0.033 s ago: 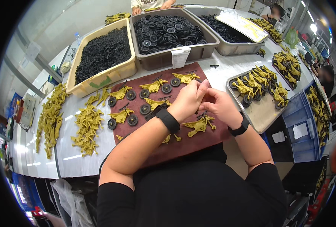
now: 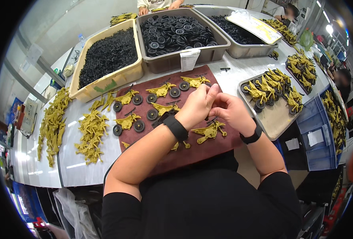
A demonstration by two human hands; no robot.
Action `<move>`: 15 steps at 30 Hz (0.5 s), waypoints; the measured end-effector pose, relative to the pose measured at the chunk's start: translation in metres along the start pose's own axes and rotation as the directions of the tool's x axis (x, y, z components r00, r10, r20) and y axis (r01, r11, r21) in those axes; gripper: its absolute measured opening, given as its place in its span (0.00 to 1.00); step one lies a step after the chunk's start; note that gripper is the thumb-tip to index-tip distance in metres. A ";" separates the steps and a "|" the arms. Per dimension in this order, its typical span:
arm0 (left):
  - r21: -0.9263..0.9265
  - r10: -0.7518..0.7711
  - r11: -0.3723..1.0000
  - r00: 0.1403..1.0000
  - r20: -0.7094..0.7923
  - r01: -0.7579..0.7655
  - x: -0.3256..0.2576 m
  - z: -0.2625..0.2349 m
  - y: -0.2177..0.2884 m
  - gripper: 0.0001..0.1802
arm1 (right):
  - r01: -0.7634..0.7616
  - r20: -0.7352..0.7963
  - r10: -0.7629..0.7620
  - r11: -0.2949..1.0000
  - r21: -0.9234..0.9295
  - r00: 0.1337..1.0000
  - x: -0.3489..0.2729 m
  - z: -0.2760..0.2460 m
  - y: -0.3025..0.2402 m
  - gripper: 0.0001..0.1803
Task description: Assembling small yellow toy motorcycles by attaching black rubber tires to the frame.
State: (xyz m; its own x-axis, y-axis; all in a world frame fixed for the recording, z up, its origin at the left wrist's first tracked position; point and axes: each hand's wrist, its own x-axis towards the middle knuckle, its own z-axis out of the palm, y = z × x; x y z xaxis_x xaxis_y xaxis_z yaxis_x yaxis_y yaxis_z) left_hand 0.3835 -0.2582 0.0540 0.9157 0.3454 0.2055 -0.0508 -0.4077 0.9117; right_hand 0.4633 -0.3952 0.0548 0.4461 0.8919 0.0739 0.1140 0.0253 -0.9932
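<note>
Above the right half of a dark red mat (image 2: 172, 163), my left hand (image 2: 198, 105) and my right hand (image 2: 233, 113) meet, fingers closed together. What they grip is mostly hidden; only a small dark bit shows beneath the fingertips. Yellow toy motorbike bodies lie in rows on the mat, several with black wheels (image 2: 139, 126) and small black bars beside them. Just below my right hand lies a yellow body (image 2: 210, 131) with no wheels on it. My left forearm covers some of the nearer pieces.
Behind the mat stand a cream bin (image 2: 140, 71) of small black parts, a brown bin (image 2: 164, 65) of black wheels and a grey bin (image 2: 244, 51). Loose yellow parts (image 2: 93, 135) are heaped at left. A tray (image 2: 276, 129) of wheeled toy motorbikes and a blue crate (image 2: 313, 139) stand right.
</note>
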 end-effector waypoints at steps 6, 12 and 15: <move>-0.211 -0.240 0.927 0.922 0.303 0.311 -0.039 -0.018 0.009 0.17 | 0.046 -0.217 -0.115 0.953 -0.301 0.969 -0.031 -0.013 0.003 0.08; 0.027 -0.038 0.999 0.989 0.142 0.035 -0.085 -0.014 -0.012 0.13 | -0.311 -0.216 0.315 0.949 0.052 0.924 -0.070 -0.027 0.022 0.08; 0.413 0.375 0.830 0.923 0.084 -0.375 -0.097 -0.009 -0.010 0.09 | -0.343 -0.221 0.352 0.936 0.078 0.910 -0.080 -0.021 0.032 0.08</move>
State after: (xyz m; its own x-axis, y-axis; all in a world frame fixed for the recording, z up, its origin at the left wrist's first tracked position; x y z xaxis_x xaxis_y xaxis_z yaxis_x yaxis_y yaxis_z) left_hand 0.2910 -0.2800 0.0286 0.8598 0.0948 0.5018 -0.2210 -0.8167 0.5331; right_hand 0.4500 -0.4748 0.0189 0.6423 0.7202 -0.2622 -0.1152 -0.2475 -0.9620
